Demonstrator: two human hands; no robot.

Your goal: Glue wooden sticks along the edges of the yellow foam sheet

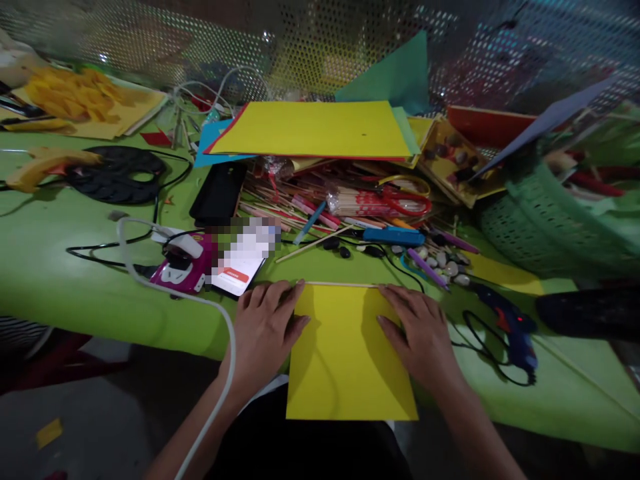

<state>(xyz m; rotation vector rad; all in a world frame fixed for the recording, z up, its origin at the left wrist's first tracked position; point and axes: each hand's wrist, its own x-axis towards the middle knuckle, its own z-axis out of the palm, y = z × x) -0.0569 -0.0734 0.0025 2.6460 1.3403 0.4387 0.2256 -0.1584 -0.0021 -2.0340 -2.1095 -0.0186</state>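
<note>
A sheet of yellow paper (pixel 353 353) lies in front of me, its lower end hanging past the table edge. Along its far edge runs a thin pale stick (pixel 343 285). My left hand (pixel 267 327) holds the stick's left end under the fingertips, with the thumb apart on the paper's left side. At the other end, my right hand (pixel 417 327) holds the stick the same way, its thumb resting on the paper. Both hands are bent over the sheet, and the undersides of their fingers are hidden.
Left of the sheet are a lit phone (pixel 245 260), a magenta power strip (pixel 187 267) and a white cable (pixel 227 313). Sticks, scissors (pixel 407 200) and a blue cutter (pixel 393 235) lie behind, below stacked paper (pixel 310 130). Rightward are a glue gun (pixel 513 327) and green basket (pixel 540 220).
</note>
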